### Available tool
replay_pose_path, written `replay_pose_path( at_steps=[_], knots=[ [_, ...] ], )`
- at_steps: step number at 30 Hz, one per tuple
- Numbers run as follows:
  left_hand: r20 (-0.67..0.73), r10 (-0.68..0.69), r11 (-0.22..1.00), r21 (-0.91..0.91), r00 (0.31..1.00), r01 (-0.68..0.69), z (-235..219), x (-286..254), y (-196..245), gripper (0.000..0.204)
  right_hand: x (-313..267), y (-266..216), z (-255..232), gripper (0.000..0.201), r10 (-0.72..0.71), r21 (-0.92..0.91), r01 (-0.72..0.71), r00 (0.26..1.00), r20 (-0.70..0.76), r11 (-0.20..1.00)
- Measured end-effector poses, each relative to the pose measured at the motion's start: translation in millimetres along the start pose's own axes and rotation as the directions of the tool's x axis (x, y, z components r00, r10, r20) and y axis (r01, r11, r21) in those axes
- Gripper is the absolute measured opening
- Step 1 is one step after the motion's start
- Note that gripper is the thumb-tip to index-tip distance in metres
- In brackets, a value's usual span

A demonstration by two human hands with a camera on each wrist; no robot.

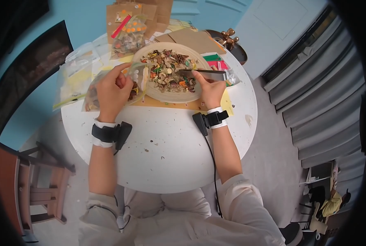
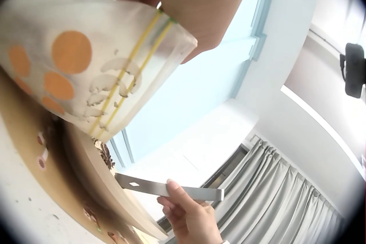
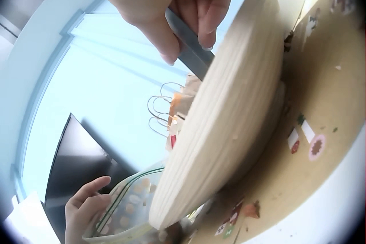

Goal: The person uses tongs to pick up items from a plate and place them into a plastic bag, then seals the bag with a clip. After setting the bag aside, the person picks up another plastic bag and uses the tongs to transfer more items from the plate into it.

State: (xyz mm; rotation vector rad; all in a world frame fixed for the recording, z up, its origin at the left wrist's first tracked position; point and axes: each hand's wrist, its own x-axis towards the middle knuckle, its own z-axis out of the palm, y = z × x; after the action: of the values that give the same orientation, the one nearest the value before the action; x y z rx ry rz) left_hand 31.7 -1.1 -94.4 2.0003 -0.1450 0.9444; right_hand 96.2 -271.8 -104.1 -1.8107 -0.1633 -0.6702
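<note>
A broad pale bowl (image 1: 178, 99) holds a mix of dried plant pieces (image 1: 168, 71) in brown, green and orange. My right hand (image 1: 211, 92) grips metal tongs (image 1: 211, 74) over the bowl's right side, thumb along the top, with the tips down at the dried pieces. To the left, my left hand (image 1: 114, 91) pinches the upper edge of a clear dotted zip bag (image 2: 103, 55) beside the bowl. Some dried pieces show inside that bag. In the right wrist view, the bowl's wall hides the tong tips.
A filled zip bag with a pink slider (image 1: 121, 27) and brown paper bags (image 1: 156, 14) stand behind. Another clear bag (image 1: 74, 78) lies at the left. Green and pink packets (image 1: 216, 61) sit right of the bowl, on a white table (image 1: 162, 143) with scattered crumbs.
</note>
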Motion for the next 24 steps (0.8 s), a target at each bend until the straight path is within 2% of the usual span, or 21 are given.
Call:
replay_pose_path(
  at_steps=[3, 6, 9, 10, 13, 14, 17, 18, 19, 21, 24],
  knots=[
    [0.001, -0.014, 1.000, -0.018, 1.000, 0.014, -0.6, -0.7, 1.8, 0.035, -4.0, -19.5, 3.3, 0.029, -0.029, 0.152, 0.029, 1.000, 0.001, 0.988],
    [-0.008, -0.008, 0.999, -0.031, 1.000, 0.008, -1.8, -0.1, 1.3, 0.034, -14.1, -57.3, 12.8, 0.028, 0.021, 0.334, -0.065, 0.991, 0.135, 0.940],
    [-0.015, -0.006, 0.999, -0.047, 1.000, 0.005, -0.7, 0.3, 2.3, 0.033, -25.6, -72.7, 31.2, 0.030, -0.093, 0.268, 0.024, 0.964, 0.248, 0.963],
    [-0.019, -0.008, 0.999, -0.047, 1.000, 0.007, -0.6, 0.3, 2.6, 0.032, -26.3, -81.6, 38.2, 0.032, -0.186, 0.300, 0.114, 0.957, 0.222, 0.947],
    [-0.039, -0.014, 0.999, -0.049, 0.999, 0.012, -2.4, 0.7, -1.6, 0.032, -11.0, -89.6, 46.5, 0.030, -0.096, 0.388, 0.050, 0.990, 0.101, 0.920],
    [-0.045, -0.015, 0.999, -0.052, 0.999, 0.013, -2.4, 1.1, -2.3, 0.032, 0.1, -81.5, 50.5, 0.028, -0.132, 0.340, 0.123, 0.991, 0.003, 0.932],
    [-0.041, -0.009, 1.000, -0.026, 0.999, 0.008, -3.2, 1.4, 2.9, 0.032, 15.5, -79.9, 64.5, 0.029, -0.063, 0.143, 0.048, 0.993, 0.099, 0.989],
    [-0.029, -0.013, 1.000, -0.025, 1.000, 0.012, -3.2, 1.8, 3.9, 0.032, 19.5, -70.8, 77.6, 0.033, -0.072, 0.111, 0.056, 0.988, 0.139, 0.992],
    [-0.016, -0.016, 1.000, -0.024, 1.000, 0.015, -2.4, 0.9, 3.6, 0.032, 22.5, -64.0, 90.4, 0.036, -0.097, -0.005, 0.100, 0.978, 0.186, 0.995],
    [0.002, -0.013, 1.000, -0.024, 1.000, 0.013, -0.6, 0.6, 1.6, 0.032, 24.2, -55.5, 108.7, 0.037, -0.096, -0.031, 0.109, 0.952, 0.290, 0.994],
    [0.007, -0.006, 0.999, -0.037, 1.000, 0.006, 0.3, 0.8, -1.7, 0.032, 29.7, -35.6, 124.9, 0.035, -0.065, -0.107, 0.109, 0.934, 0.350, 0.988]
  ],
)
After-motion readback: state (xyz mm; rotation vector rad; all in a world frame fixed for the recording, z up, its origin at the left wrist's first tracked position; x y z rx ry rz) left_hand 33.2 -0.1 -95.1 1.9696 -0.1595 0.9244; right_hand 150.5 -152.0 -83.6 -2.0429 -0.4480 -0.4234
